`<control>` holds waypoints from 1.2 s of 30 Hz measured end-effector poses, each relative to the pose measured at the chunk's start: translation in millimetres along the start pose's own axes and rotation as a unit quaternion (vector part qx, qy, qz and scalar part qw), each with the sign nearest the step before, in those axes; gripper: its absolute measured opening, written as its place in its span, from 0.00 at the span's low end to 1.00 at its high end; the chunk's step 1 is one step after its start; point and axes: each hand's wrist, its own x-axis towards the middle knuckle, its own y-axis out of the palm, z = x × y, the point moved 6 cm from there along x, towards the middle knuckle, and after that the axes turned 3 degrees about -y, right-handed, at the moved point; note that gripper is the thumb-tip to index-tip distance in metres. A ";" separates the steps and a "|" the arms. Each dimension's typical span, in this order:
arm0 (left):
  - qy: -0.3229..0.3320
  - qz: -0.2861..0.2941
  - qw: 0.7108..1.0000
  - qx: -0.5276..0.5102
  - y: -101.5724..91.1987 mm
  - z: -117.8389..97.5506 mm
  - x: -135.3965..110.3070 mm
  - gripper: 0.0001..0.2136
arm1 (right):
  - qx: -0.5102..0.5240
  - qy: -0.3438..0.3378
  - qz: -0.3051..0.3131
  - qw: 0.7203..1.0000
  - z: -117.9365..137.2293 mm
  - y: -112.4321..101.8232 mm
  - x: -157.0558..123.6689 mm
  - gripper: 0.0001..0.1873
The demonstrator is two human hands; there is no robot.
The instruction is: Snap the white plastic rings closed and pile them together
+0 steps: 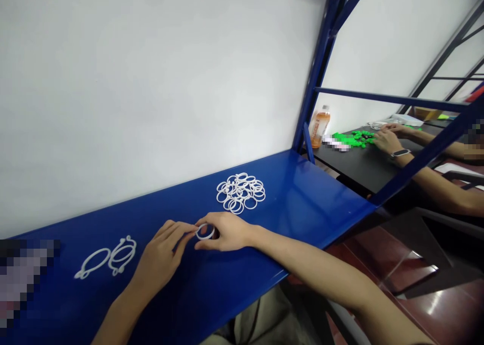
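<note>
My right hand (227,232) pinches a small white ring (204,231) just above the blue table (310,204). My left hand (161,256) meets it from the left, its fingertips closed on the same ring. Behind my right hand lies a pile of several loose white rings (241,192). To the left of my left hand lie two larger white ring pieces with small lugs (108,260), flat on the table.
A white wall rises behind the table. A blue shelf post (321,62) stands at the table's right end. Beyond it another person's hands (389,138) work at a black table with green parts (353,139) and an orange drink bottle (320,126).
</note>
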 end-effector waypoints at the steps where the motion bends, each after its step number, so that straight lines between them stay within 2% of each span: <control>1: 0.009 -0.006 1.000 0.004 -0.9 -1.6 -0.6 0.13 | 0.001 -0.003 0.000 1.000 1.1 -0.8 -0.1 0.28; 7: 0.035 -0.034 0.999 0.011 -5.2 -4.7 -2.5 0.11 | 0.049 -0.002 -0.014 0.999 5.3 -4.7 -1.3 0.24; 13: -0.035 -0.011 0.999 -0.007 -1.3 2.6 -2.2 0.09 | 0.087 0.000 0.025 0.996 4.3 -0.8 -2.7 0.21; 15: -0.057 0.001 0.998 -0.022 -0.8 4.0 -1.4 0.08 | 0.078 -0.005 0.041 0.996 4.8 0.3 -4.3 0.21; 18: -0.078 0.002 0.996 -0.045 -2.0 4.3 -0.4 0.07 | 0.042 -0.028 0.046 0.998 6.3 1.7 -6.9 0.25; 20: -0.095 -0.007 0.993 -0.063 -2.5 5.2 -0.2 0.07 | -0.009 -0.046 0.020 0.999 6.7 0.0 -7.5 0.24; 23: -0.128 0.004 0.989 -0.079 1.7 8.4 0.8 0.09 | -0.081 -0.063 -0.039 0.994 5.0 -7.8 -6.5 0.17; 26: -0.143 -0.008 0.989 -0.025 -3.1 15.3 2.3 0.12 | -0.121 -0.055 -0.090 0.987 -2.3 -24.7 -5.2 0.16; 28: -0.151 -0.039 0.984 0.082 -17.0 26.4 0.3 0.14 | -0.157 -0.002 -0.135 0.978 -14.7 -45.7 -6.7 0.15; 31: -0.188 -0.050 0.943 0.270 -42.3 56.8 -11.4 0.16 | -0.239 0.101 -0.199 0.945 -36.8 -85.8 -16.2 0.11; 33: -0.220 -0.022 0.919 0.326 -53.5 83.0 -23.2 0.16 | -0.291 0.140 -0.220 0.921 -47.5 -109.0 -24.3 0.10; 36: -0.228 0.041 0.922 0.310 -54.9 112.3 -37.4 0.15 | -0.331 0.203 -0.205 0.899 -61.8 -129.3 -34.7 0.10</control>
